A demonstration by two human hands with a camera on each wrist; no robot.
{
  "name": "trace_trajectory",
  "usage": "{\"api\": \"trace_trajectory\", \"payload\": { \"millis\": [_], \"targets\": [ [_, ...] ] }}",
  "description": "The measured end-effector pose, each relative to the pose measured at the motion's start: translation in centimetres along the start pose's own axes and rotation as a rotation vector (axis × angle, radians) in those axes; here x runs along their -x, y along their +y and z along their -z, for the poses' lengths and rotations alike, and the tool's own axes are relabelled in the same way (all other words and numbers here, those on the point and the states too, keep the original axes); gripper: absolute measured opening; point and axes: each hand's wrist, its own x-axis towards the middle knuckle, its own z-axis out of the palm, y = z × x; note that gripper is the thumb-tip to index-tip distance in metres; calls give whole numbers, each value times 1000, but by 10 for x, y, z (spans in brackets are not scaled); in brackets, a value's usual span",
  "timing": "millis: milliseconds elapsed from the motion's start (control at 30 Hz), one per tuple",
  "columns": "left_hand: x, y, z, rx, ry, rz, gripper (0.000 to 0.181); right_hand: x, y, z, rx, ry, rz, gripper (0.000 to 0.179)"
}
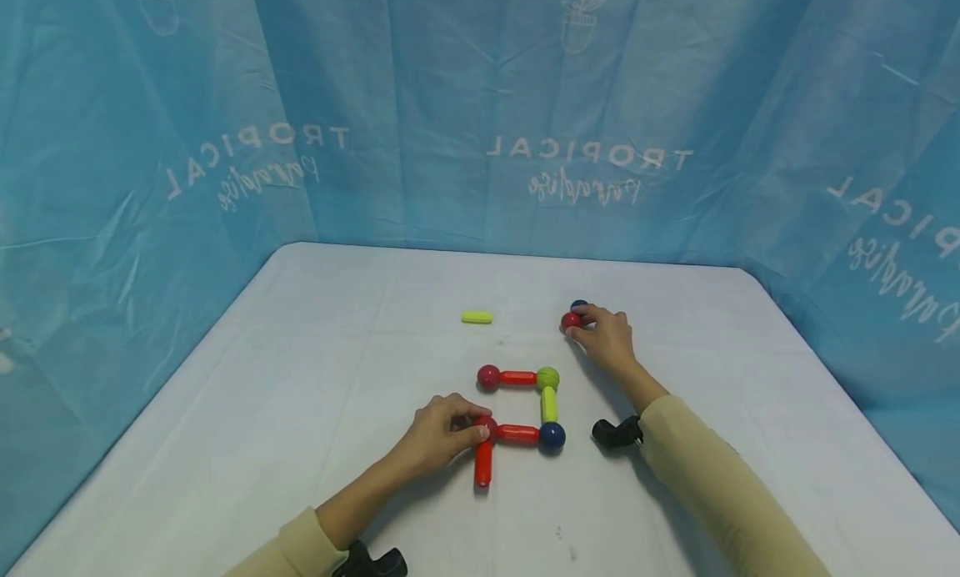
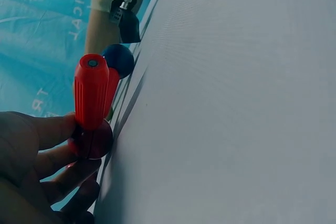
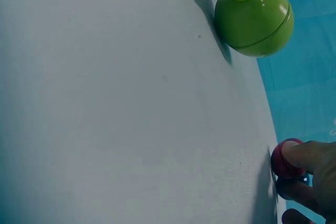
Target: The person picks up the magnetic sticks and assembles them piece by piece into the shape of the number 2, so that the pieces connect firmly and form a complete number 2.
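My left hand holds a red ball between thumb and fingers. One red rod extends from that ball toward me; another red rod joins it to a blue ball. From there a yellow-green rod leads to a green ball, then a third red rod ends at a red ball. Farther back, my right hand pinches a separate red ball. A second blue ball sits right beside it, partly hidden by the fingers.
A loose yellow-green rod lies toward the back of the white table. Blue printed cloth hangs along the table's far edge and sides. Both wrists carry black camera mounts.
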Motion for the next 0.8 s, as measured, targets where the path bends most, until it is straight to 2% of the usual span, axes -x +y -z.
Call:
{"api": "trace_trajectory", "payload": {
  "millis": [167, 300, 567, 700, 800],
  "targets": [
    [-2, 3, -1, 0, 5, 13, 29, 9, 1, 6, -22, -4, 19, 46],
    [-4, 3, -1, -1, 11, 19, 29, 29, -1, 17, -53, -10, 53, 43],
    [-15, 4, -2, -27, 31, 2, 29, 103, -13, 38, -108, -32, 173, 41],
    [-24, 6, -2, -37, 49, -10, 28, 142, -26, 35, -176, -115, 210, 40],
    [-32, 8, -4, -38, 58, -18, 28, 162, -33, 26, -207, -205, 216, 40]
  ]
}}
